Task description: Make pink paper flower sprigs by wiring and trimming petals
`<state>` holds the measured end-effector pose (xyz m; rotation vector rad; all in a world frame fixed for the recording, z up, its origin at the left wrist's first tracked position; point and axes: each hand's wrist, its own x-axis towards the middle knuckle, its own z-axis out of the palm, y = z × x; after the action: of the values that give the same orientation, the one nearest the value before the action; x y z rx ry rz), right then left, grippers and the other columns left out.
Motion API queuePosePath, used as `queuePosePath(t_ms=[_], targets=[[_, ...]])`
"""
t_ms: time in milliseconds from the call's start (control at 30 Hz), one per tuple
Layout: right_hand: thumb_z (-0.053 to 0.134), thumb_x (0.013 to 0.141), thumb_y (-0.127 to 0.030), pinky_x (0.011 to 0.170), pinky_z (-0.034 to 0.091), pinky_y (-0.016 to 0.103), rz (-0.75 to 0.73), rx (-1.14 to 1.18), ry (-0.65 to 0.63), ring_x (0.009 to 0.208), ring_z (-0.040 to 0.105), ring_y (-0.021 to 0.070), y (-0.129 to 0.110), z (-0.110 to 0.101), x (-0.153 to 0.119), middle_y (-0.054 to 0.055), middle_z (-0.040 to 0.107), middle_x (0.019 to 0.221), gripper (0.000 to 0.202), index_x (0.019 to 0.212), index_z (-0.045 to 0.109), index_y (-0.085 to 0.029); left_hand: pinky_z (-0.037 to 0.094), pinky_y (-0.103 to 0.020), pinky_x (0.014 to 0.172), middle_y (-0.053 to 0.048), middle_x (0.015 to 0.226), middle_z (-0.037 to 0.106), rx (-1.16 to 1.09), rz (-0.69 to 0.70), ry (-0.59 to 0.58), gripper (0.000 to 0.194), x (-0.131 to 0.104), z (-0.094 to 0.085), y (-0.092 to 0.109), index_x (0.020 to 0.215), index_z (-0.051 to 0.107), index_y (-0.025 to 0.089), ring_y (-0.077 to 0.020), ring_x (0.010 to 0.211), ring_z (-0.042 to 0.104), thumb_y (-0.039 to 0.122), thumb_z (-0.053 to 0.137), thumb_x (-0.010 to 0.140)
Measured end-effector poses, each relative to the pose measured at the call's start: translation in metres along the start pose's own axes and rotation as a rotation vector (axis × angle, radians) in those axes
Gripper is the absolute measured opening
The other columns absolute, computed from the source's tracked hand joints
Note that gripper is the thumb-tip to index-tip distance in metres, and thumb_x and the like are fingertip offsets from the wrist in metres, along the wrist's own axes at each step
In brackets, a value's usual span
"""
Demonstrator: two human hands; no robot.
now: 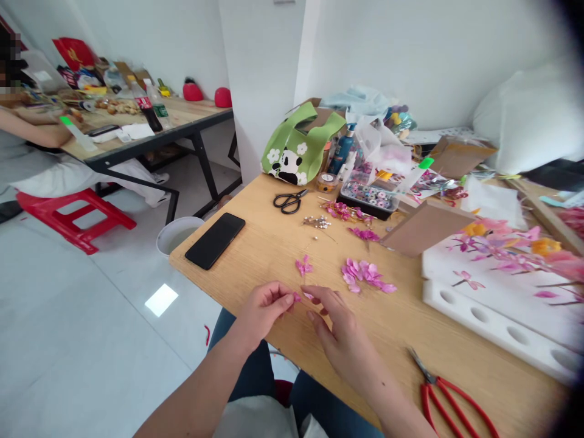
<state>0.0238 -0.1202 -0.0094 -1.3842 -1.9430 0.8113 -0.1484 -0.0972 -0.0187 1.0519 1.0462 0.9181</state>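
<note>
Between thumb and fingers, my left hand (269, 307) pinches a small pink petal (296, 297) over the front of the table. My right hand (335, 319) is just to its right, thumb and fingers apart, its fingertips close to another pink petal (309, 296). I cannot make out anything held in it. Beyond my hands lies a small pink flower (303, 265). A heap of pink petals (365, 275) is farther right, and a bundle of white-tipped stamens (317, 222) lies behind.
A black phone (215, 241) lies at the left edge, with black scissors (291, 201) behind it. Red-handled pliers (449, 395) are at front right, below a white foam block (497, 325) with holes. A bead box (368, 194) and a green bag (296, 146) stand at the back. Another person sits left.
</note>
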Motion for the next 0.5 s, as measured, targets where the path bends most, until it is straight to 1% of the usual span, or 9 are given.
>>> queuePosePath(t_ms=[100,200,233,300,400,467,500], targets=[[0.043,0.083,-0.004,0.086,0.048,0.038,-0.015,0.045,-0.032,0.102,0.057,0.0214,-0.0044,0.0033,0.0077,0.006,0.064,0.104,0.040,0.114,0.059,-0.023,0.036,-0.024,0.061,0.001,0.066,0.055,-0.120,-0.013,-0.050,0.023,-0.0011,0.0005,-0.0028,0.074,0.062,0.015,-0.0105,0.062,0.047,0.037,0.064,0.081],[0.044,0.084,-0.004,0.077,0.049,0.032,0.008,0.055,-0.041,0.088,0.060,0.0191,-0.0088,0.0038,0.0109,0.003,0.065,0.088,0.029,0.093,0.065,-0.022,0.036,-0.023,0.059,0.000,0.065,0.057,-0.186,-0.047,-0.064,0.024,-0.0020,0.0009,-0.0028,0.072,0.062,0.014,-0.0107,0.061,0.049,0.037,0.066,0.078],[0.045,0.084,-0.005,0.074,0.049,0.031,0.013,0.033,-0.036,0.084,0.060,0.0189,-0.0096,0.0035,0.0107,0.003,0.064,0.084,0.027,0.088,0.065,-0.022,0.036,-0.023,0.058,0.000,0.064,0.057,-0.194,-0.052,-0.042,0.024,-0.0020,0.0005,-0.0022,0.071,0.062,0.014,-0.0105,0.060,0.049,0.037,0.067,0.077],[0.045,0.085,-0.005,0.071,0.048,0.032,0.004,-0.057,-0.025,0.082,0.059,0.0200,-0.0101,0.0031,0.0092,0.004,0.063,0.081,0.025,0.083,0.063,-0.021,0.035,-0.023,0.057,0.001,0.061,0.056,-0.174,-0.036,0.047,0.024,-0.0016,-0.0011,-0.0004,0.070,0.062,0.014,-0.0101,0.058,0.048,0.037,0.068,0.075],[0.040,0.087,-0.004,0.071,0.046,0.037,-0.055,-0.258,-0.038,0.080,0.054,0.0236,-0.0079,0.0040,0.0067,0.006,0.062,0.077,0.026,0.080,0.060,-0.019,0.036,-0.023,0.059,0.003,0.058,0.053,-0.047,0.027,0.188,0.023,-0.0008,-0.0039,0.0027,0.067,0.061,0.015,-0.0098,0.057,0.046,0.036,0.066,0.076],[0.038,0.088,-0.004,0.071,0.046,0.041,-0.082,-0.348,-0.048,0.080,0.052,0.0256,-0.0058,0.0057,0.0062,0.008,0.062,0.077,0.027,0.081,0.061,-0.017,0.036,-0.023,0.061,0.003,0.058,0.052,0.035,0.050,0.220,0.023,-0.0011,-0.0049,0.0042,0.068,0.061,0.015,-0.0100,0.059,0.046,0.036,0.064,0.077],[0.037,0.088,-0.004,0.071,0.046,0.042,-0.082,-0.360,-0.044,0.081,0.052,0.0260,-0.0049,0.0065,0.0064,0.009,0.063,0.079,0.028,0.084,0.062,-0.016,0.036,-0.023,0.061,0.003,0.059,0.052,0.057,0.049,0.220,0.022,-0.0015,-0.0050,0.0045,0.068,0.061,0.015,-0.0100,0.059,0.046,0.035,0.064,0.078]])
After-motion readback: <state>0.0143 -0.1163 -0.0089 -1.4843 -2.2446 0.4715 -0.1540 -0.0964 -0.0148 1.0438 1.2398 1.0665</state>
